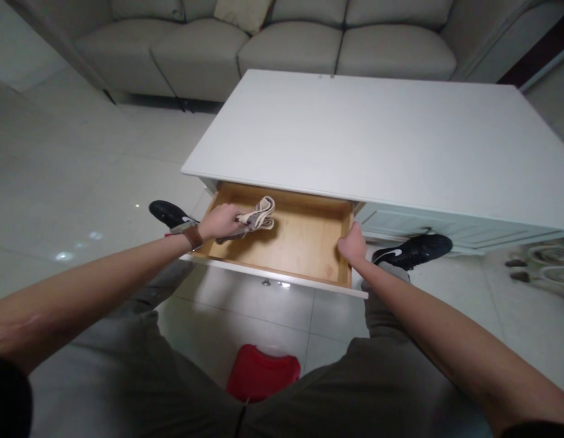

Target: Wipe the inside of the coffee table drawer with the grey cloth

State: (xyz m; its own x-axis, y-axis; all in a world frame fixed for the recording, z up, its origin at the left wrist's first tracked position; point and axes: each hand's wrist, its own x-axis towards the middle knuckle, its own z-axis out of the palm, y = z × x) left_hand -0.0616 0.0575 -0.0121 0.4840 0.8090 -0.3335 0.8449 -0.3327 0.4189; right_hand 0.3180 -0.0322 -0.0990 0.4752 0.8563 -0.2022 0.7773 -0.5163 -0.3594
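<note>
A wooden drawer (304, 240) stands pulled out from under a white table (382, 140). My left hand (222, 222), with a brown watch strap at the wrist, reaches into the drawer's left side and is closed on a bundle of beige and grey cloth (258, 216). The cloth rests low over the drawer bottom. My right hand (352, 243) grips the drawer's right side wall near its front corner. The rest of the drawer's inside shows bare wood.
A beige sofa (263, 42) stands behind the table. I sit on a red stool (262, 372) on a pale tiled floor. My black shoes (414, 249) flank the drawer. A patterned rug edge (546, 261) lies at the right.
</note>
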